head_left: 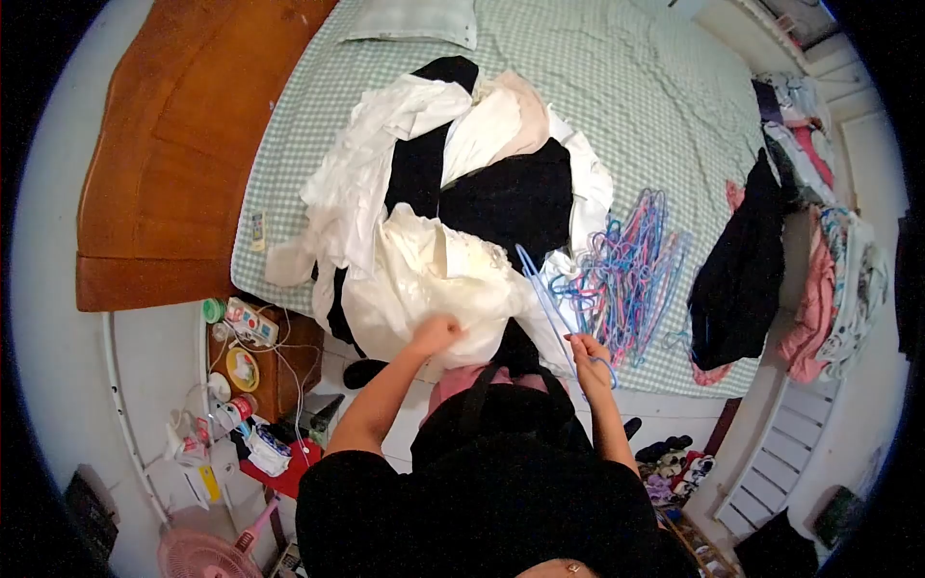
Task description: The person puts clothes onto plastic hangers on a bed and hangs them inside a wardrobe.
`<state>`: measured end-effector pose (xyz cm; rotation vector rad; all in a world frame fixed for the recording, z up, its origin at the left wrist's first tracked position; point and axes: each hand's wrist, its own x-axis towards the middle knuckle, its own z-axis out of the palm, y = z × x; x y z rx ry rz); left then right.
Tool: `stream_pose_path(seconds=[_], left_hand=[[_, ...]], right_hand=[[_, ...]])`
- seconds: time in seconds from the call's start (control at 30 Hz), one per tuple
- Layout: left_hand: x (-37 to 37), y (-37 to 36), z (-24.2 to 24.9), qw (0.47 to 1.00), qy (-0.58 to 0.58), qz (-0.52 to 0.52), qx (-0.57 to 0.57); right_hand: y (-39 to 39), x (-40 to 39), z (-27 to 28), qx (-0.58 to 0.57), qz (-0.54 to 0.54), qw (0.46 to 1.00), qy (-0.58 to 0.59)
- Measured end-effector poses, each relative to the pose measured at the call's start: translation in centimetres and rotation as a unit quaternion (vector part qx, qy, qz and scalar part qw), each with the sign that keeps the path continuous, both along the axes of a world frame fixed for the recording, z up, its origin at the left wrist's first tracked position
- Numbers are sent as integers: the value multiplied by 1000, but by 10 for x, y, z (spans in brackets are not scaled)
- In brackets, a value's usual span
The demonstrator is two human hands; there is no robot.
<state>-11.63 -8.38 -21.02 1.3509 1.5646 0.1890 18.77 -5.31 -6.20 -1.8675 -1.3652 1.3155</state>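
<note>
My left hand [436, 335] is closed at the lower edge of a cream, shiny garment [414, 265], gripping its fabric; the fingers are partly blurred. In my right hand [592, 364] is a blue clothes hanger [546, 294], its long side pointing up and left toward the garment. The cream garment is spread at the bed's near edge, over part of a pile of white clothes [361, 164] and black clothes [511, 197]. Right of the pile lies a tangled heap of blue, purple and pink hangers [636, 275].
A green checked bed [665, 125] spans the middle, with a pillow [412, 21] at the back. A black garment [740, 265] and other clothes hang or lie at the right edge. A cluttered bedside cabinet [299, 356] and a pink fan [207, 554] stand at left.
</note>
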Motion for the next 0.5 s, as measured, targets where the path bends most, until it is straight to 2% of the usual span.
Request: stream_pose_path(seconds=[0.03,0.1,0.13,0.17,0.2,0.23,0.3,0.33,0.4,0.43,0.5], left_hand=[[-2,14,9,989,35,132,62],[-12,49,9,934,120,280,185],[-20,69,5,909,180,296,232],[-25,90,22,880,213,326,273],[-33,106,8,853,256,330,313],[-35,121,11,853,254,333,312],[-34,143,24,808,339,410,254],[-34,149,24,808,336,412,253],[-32,155,19,825,357,423,113],[-33,154,16,826,354,423,113],[-44,145,-13,851,256,455,63]], right_hand=[[1,-3,6,-10,13,1000,-10],[0,-6,10,-20,29,999,-22],[-1,-6,10,-29,49,997,-48],[-1,-6,9,-39,70,994,-73],[-4,-4,4,-39,68,995,-66],[-4,-5,6,-39,69,995,-68],[-4,-8,13,-47,83,993,-65],[-4,-10,17,-28,86,994,-60],[-5,-9,19,-39,87,993,-76],[-5,-7,20,-51,89,991,-87],[-9,3,7,-12,91,993,-74]])
